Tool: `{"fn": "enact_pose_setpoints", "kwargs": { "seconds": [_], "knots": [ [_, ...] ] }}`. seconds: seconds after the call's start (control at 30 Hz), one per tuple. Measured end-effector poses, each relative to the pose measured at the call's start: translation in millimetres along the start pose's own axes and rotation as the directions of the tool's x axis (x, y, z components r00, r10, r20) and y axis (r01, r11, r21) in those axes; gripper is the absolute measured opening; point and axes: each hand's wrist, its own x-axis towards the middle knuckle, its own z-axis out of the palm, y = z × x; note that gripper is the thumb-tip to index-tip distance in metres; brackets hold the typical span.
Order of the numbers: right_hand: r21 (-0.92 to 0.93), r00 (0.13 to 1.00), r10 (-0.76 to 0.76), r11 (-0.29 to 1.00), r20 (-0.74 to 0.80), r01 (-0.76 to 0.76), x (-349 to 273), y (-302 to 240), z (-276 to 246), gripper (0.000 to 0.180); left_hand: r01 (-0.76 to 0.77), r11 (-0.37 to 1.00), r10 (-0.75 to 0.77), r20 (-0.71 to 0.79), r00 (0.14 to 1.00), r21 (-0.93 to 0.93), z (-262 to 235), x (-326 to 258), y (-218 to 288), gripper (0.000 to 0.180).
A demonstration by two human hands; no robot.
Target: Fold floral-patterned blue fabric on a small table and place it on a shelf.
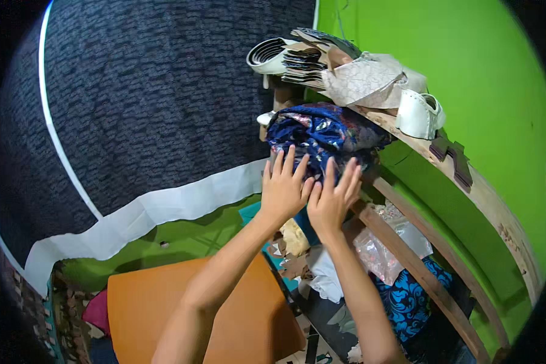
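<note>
Both my arms stretch forward to a bunched, shiny dark-blue patterned cloth bundle [318, 124] in the corner, under the upper wooden shelf. My left hand [285, 185] has its fingers spread, the tips at the front of the bundle. Beside it my right hand [335, 197] is likewise spread, its fingertips against or just before the bundle's lower front. The two thumbs nearly meet. Neither hand is wrapped round anything. Whether the fingertips press on the cloth is hard to tell.
An orange board [182, 303] lies low at left. Wooden rails [406, 258] run along the right below a wooden shelf plank [497, 203], which carries stacked pieces, a pale cloth bag [370, 79] and a white curled piece [418, 115]. A clear plastic bag [385, 249] sits below.
</note>
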Motion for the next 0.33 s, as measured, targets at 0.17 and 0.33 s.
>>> {"fn": "enact_pose_setpoints", "kwargs": {
  "seconds": [0.17, 0.33],
  "knots": [
    [0.171, 0.918, -0.247, 0.965, 0.31, 0.201, -110, -56, 15, 0.048, 0.183, 0.972, -0.202, 0.125, 0.971, 0.147, -9, -130, -48, 0.045],
    [0.323, 0.71, -0.401, 0.912, 0.579, 0.252, -240, -119, 28, 0.052, 0.32, 0.823, -0.532, 0.44, 0.724, 0.468, -41, -311, -89, 0.059]
  ]
}}
